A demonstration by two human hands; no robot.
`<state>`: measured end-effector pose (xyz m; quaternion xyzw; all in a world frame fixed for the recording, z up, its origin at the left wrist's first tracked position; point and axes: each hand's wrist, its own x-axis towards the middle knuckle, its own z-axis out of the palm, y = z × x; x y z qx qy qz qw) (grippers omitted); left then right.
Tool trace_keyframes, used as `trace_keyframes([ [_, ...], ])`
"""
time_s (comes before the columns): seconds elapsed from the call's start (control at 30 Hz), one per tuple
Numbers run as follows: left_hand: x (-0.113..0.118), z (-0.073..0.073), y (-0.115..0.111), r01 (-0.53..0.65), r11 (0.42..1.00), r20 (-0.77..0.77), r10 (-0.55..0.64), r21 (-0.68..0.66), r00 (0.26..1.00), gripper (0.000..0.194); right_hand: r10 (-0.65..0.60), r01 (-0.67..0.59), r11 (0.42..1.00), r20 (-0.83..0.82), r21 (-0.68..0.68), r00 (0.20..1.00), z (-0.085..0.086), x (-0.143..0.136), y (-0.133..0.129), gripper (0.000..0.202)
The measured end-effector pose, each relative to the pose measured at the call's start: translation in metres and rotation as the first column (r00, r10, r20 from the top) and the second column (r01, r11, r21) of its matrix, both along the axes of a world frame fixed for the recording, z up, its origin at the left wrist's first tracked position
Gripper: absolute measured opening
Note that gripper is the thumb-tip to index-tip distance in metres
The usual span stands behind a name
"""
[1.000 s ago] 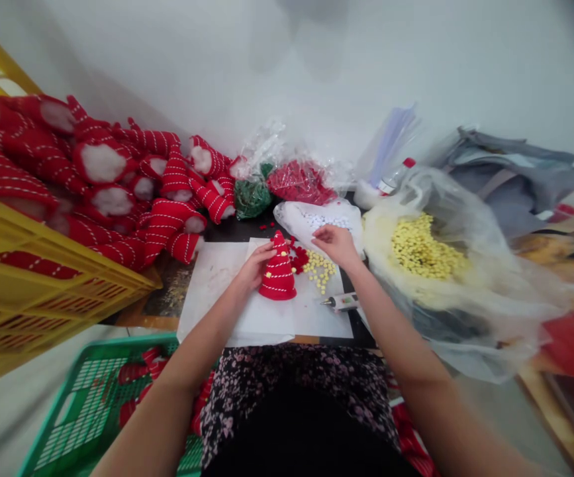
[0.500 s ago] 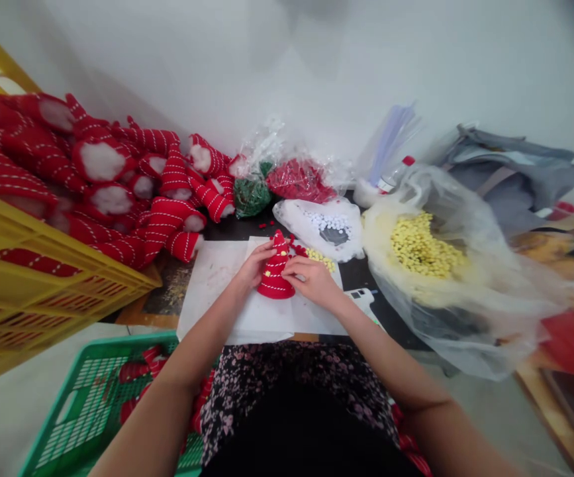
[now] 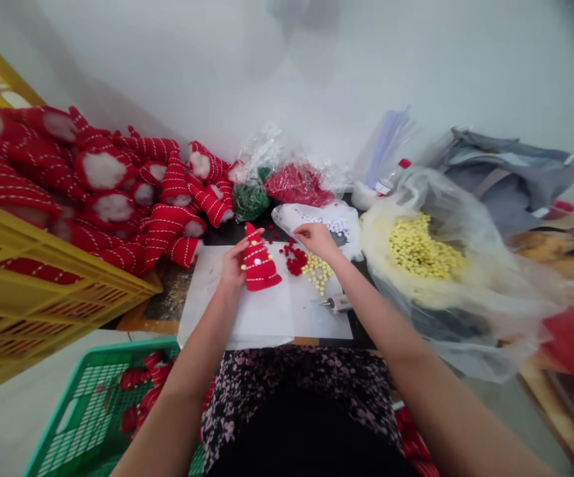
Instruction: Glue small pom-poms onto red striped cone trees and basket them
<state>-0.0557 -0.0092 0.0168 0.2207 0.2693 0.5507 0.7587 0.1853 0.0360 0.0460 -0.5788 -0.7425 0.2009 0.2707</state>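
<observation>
My left hand is closed around the left side of a red cone-shaped felt hat with white stitched stripes. Small yellow pompoms and a white one dot its front, and it leans over the white paper. My right hand is at the near edge of a plastic bag of white pompoms, fingertips pinched together; whatever is between them is too small to make out. Loose red pompoms and yellow pompoms lie just below that hand. A glue gun, nozzle pointing left, rests beside my right forearm.
Striped red stuffed pieces pile up at left behind a yellow crate. A green basket stands low left. Bags of green and red bits sit at the wall. A big bag of yellow pompoms lies right.
My right hand has left the hat and moved away and to the right, to the bag of white pompoms. My left hand has shifted the hat left and tilted it, showing a white pompom.
</observation>
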Motion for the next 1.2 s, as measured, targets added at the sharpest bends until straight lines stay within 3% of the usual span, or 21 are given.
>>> trace_keyframes([
  [0.17, -0.02, 0.003, 0.007, -0.215, 0.977, 0.058, 0.215, -0.01, 0.975, 0.051, 0.138, -0.137, 0.99, 0.045, -0.025, 0.989, -0.011, -0.038, 0.017, 0.029],
  [0.33, -0.02, 0.001, 0.007, -0.19, 0.982, 0.05, 0.191, -0.013, 0.98, 0.052, 0.222, -0.224, 0.975, 0.08, 0.011, 0.972, -0.012, -0.056, 0.025, 0.023],
  [0.47, -0.016, -0.001, 0.005, -0.126, 0.991, 0.012, 0.126, -0.041, 0.992, 0.057, 0.092, -0.105, 0.976, 0.076, 0.193, 0.993, 0.009, -0.058, 0.046, 0.029],
  [0.6, -0.012, -0.005, 0.005, -0.083, 0.992, 0.027, 0.086, -0.094, 0.996, 0.062, 0.032, -0.059, 0.94, 0.085, 0.335, 0.996, 0.046, -0.071, 0.092, 0.039],
  [0.7, -0.012, -0.009, 0.007, -0.036, 0.997, 0.023, 0.038, -0.072, 0.999, 0.064, 0.051, -0.104, 0.936, 0.162, 0.338, 0.985, 0.066, -0.09, 0.127, 0.042],
  [0.8, -0.014, -0.014, 0.009, -0.031, 0.998, 0.02, 0.032, -0.06, 0.999, 0.061, 0.084, -0.163, 0.939, 0.258, 0.302, 0.963, 0.075, -0.112, 0.148, 0.048],
  [0.93, -0.02, -0.017, 0.011, -0.067, 0.996, 0.044, 0.07, -0.058, 0.997, 0.051, 0.066, -0.167, 0.939, 0.321, 0.301, 0.945, 0.082, -0.13, 0.15, 0.047],
  [1.03, -0.022, -0.017, 0.011, -0.077, 0.995, 0.049, 0.08, -0.056, 0.996, 0.049, -0.034, -0.117, 0.9, 0.336, 0.42, 0.941, 0.092, -0.132, 0.145, 0.049],
  [1.13, -0.022, -0.015, 0.01, -0.081, 0.995, 0.042, 0.084, -0.062, 0.996, 0.053, -0.048, -0.214, 0.855, 0.482, 0.473, 0.875, 0.103, -0.127, 0.145, 0.059],
  [1.2, -0.022, -0.012, 0.008, -0.095, 0.994, 0.05, 0.099, -0.06, 0.994, 0.056, -0.01, -0.27, 0.878, 0.579, 0.396, 0.816, 0.108, -0.124, 0.145, 0.045],
])
